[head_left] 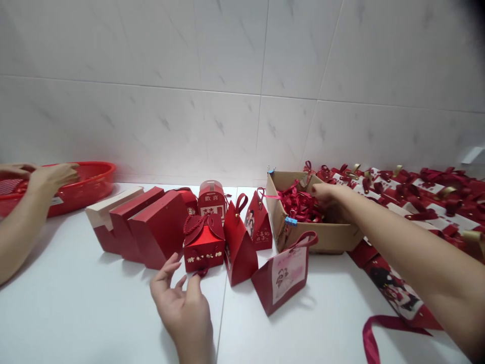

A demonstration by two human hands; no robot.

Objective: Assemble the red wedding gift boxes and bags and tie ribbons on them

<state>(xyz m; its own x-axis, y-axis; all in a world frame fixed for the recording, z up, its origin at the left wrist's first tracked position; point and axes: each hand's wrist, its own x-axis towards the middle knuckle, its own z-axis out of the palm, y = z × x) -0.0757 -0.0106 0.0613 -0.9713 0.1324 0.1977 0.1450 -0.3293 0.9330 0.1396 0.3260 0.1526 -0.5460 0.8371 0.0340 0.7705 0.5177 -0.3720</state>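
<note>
My right hand point(326, 196) reaches into the cardboard box point(322, 244), among the red ribbons point(297, 203) heaped there; its fingers are hidden, so I can't tell whether they grip one. My left hand point(185, 306) is loosely spread just in front of the rope-tied red box point(204, 253) (gold characters on its face). The pink-panelled box point(284, 277) stands between my arms. Further left, a co-worker's hands point(53, 178) are at a red plastic basket point(91, 191).

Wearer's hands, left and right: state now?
Left hand: open, fingers loosely bent, just in front of the roped box.
Right hand: in the carton by the ribbons; fingers hidden, grip can't be told.
</note>
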